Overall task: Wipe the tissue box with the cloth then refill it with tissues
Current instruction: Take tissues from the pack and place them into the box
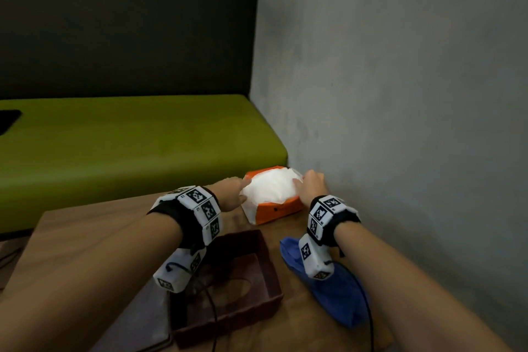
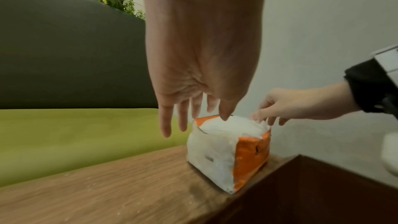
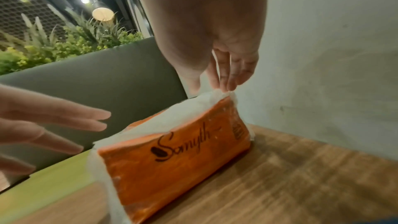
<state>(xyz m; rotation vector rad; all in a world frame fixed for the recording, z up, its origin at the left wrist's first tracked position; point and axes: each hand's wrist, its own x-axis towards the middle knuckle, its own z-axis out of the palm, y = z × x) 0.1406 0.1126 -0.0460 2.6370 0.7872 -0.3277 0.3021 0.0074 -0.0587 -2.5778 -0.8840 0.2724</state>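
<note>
At the far left, a green bench seat (image 1: pixel 128 134) with a dark backrest (image 1: pixel 123 20) runs behind the wooden table (image 1: pixel 85 237). Plants (image 3: pixel 64 40) show above the backrest in the wrist views.

On the near part of the table sits the tissue box (image 1: pixel 257 274), a dark brown case lying open side up, its oval slot showing in the bottom panel. A thin black cable (image 1: pixel 213 311) crosses it.

The left hand (image 1: pixel 231 194) reaches to the far side of the table, at the left end of the tissue pack (image 1: pixel 274 194). Its fingers (image 2: pixel 165 122) are straight and spread, hanging past the pack's left end, while the thumb tip touches the pack's top edge; it has hold of nothing that can be seen.

The tissue pack, orange and white plastic with white tissues (image 2: pixel 232 125) bulging from its open top, stands on the far right part of the table, close to the grey wall (image 1: pixel 400 94). Dark script is printed on its orange side (image 3: pixel 172 156).

The right hand (image 1: pixel 311 186) is at the pack's right end. Its fingers (image 3: pixel 226 74) point down and are drawn together on the wrapper's upper right edge, apparently pinching the white plastic there with the thumb.

Nearer, by the right forearm, the blue cloth (image 1: pixel 334 297) lies crumpled on the table, just right of the tissue box.
</note>
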